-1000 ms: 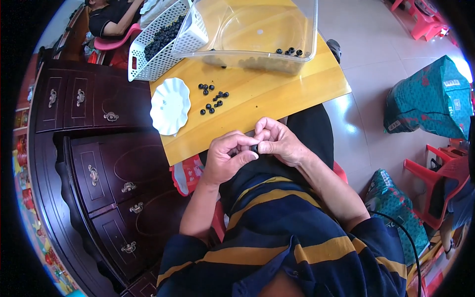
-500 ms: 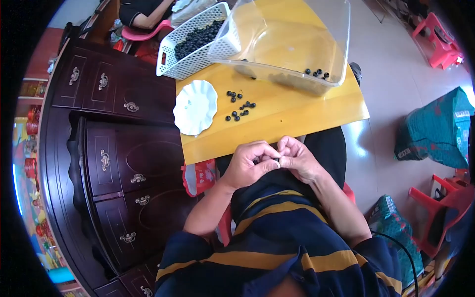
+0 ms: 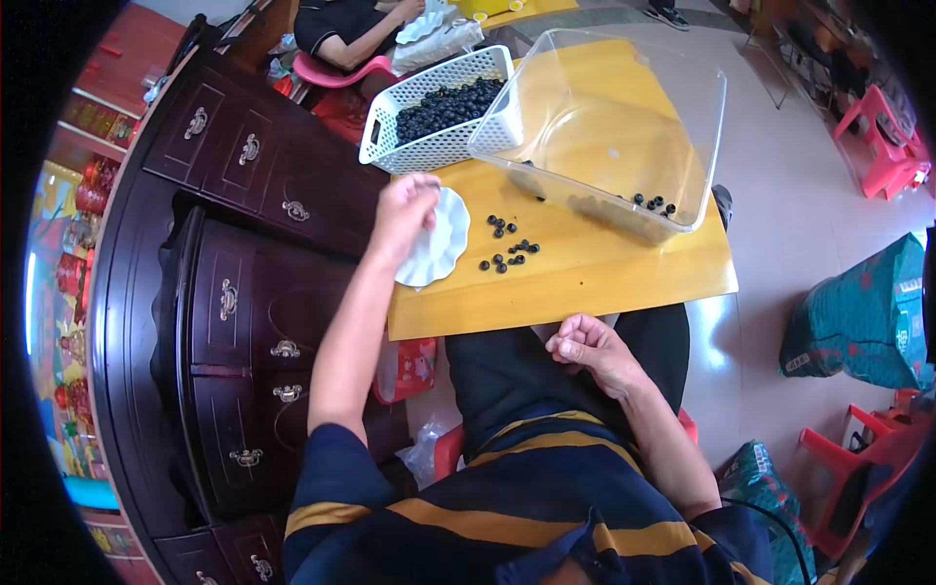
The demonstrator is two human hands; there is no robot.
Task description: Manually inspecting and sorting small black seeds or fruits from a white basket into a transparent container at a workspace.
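Note:
My left hand [image 3: 406,216] is closed, fingertips pinched, over the far left part of a white scalloped plate [image 3: 445,242]. Whatever it may hold is too small to make out. Above my lap, just off the table's near edge, my right hand [image 3: 593,353] has its fingers curled against the thumb; anything between them is hidden. Several small dark round bead-like pieces [image 3: 500,263] lie in loose groups on the yellow table [image 3: 585,302], right of the plate. More fill a white perforated basket [image 3: 388,154] behind it.
A large clear plastic bin [image 3: 694,219] stands on the table's right half, with a few dark pieces inside. Dark wooden drawers [image 3: 283,283] border the table on the left. Another person's arm [image 3: 356,44] shows beyond the basket. Teal bags [image 3: 858,317] stand on the floor at right.
My left hand has left my right hand and moved forward and left to the plate. The right hand stays near my lap. The view has shifted, showing more of the far side.

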